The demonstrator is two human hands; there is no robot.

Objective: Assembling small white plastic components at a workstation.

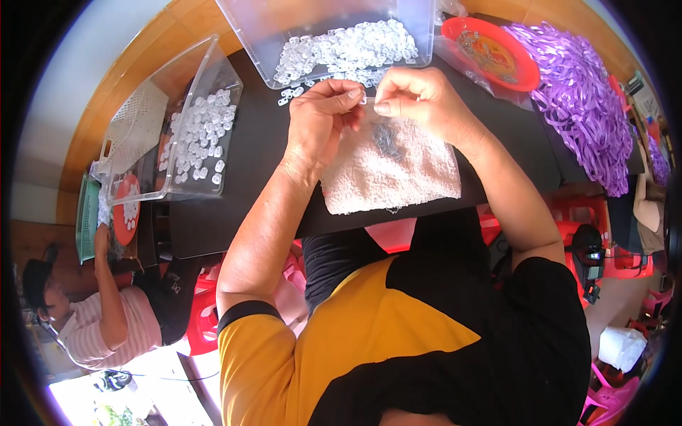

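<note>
Over a black work table [234,213] set on a wooden floor, a person in a yellow-and-black shirt brings both hands together above a white towel [391,174]. The left hand [320,121] has thumb and fingertips pinched on a small clear plastic piece [364,99], and the right hand [415,96] pinches at the same spot, fingers curled and fingertips nearly touching the left's; the piece itself is too small to make out in detail. It sits just above the towel's far edge, where a small heap of dark metal bits [387,138] lies on the cloth. Beyond the hands, a clear bin [249,21] holds a heap of clear plastic pieces, a few spilled onto the table at its near wall. A second clear bin [213,78], tilted at the table's left end, holds more of the same, with a white mesh basket [135,128] beside it. To the right, a red plate [490,50] lies next to a large pile of purple ribbons [582,99]. Red plastic stools [202,319] crowd the space under and around the table. At lower left, another person in a pink striped shirt [106,330] sits low, a hand raised to an orange dish [126,209] of clear pieces at the table's end.
</note>
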